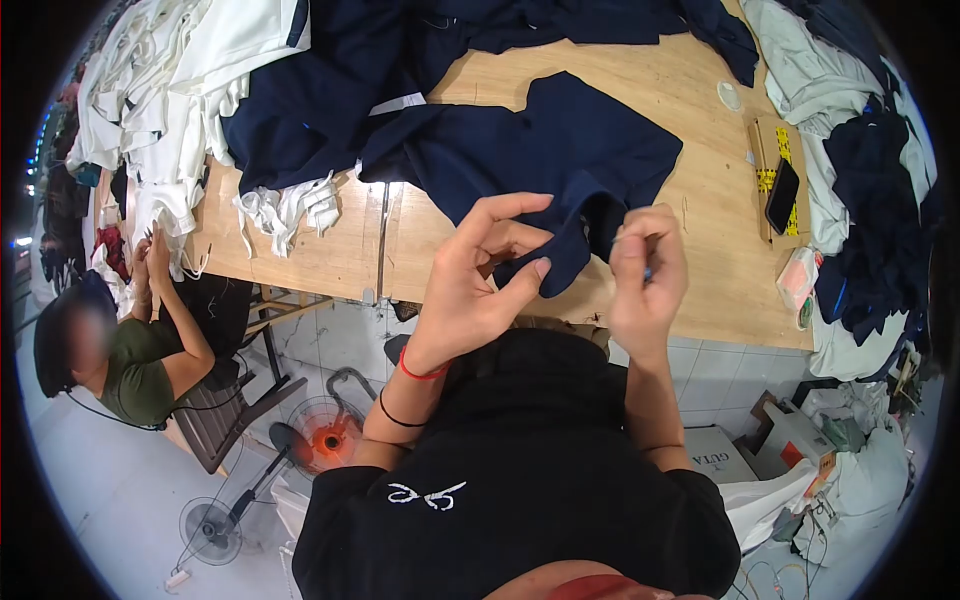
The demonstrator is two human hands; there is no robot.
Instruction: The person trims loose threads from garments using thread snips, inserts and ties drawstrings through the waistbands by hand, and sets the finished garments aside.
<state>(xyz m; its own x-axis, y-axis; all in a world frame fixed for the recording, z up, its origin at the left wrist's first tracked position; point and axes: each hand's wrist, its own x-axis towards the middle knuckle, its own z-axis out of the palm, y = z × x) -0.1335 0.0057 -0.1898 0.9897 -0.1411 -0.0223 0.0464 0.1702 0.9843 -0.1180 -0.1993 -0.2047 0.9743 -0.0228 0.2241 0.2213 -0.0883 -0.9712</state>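
Left hand (475, 285), at the centre of the frame, is clamped on the rim of a navy garment (600, 125), thumb pressed flat against the cloth and fingers bent behind it. Right hand (648, 280), just right of it, is curled closed on a blue item (647, 273), too small to make out, beside the garment's rounded opening.

Smooth, matte and evenly dark, the garment spreads from the centre towards the upper right in a broad, angular flap, its narrow end folding into a soft tube at the hands. It lies partly on a pale wooden surface (725, 190) with visible grain and a straight seam left of centre.

Crumpled white strips (285, 212) sit left of the garment; a rumpled navy heap (330, 95) and loosely creased white clothes (150, 85) fill the upper left. At the right, a flat black phone (783, 198) rests on a cardboard box (768, 140) with yellow-and-black tape. At far left, a person in green (145, 370) holds up both hands near white cloth.
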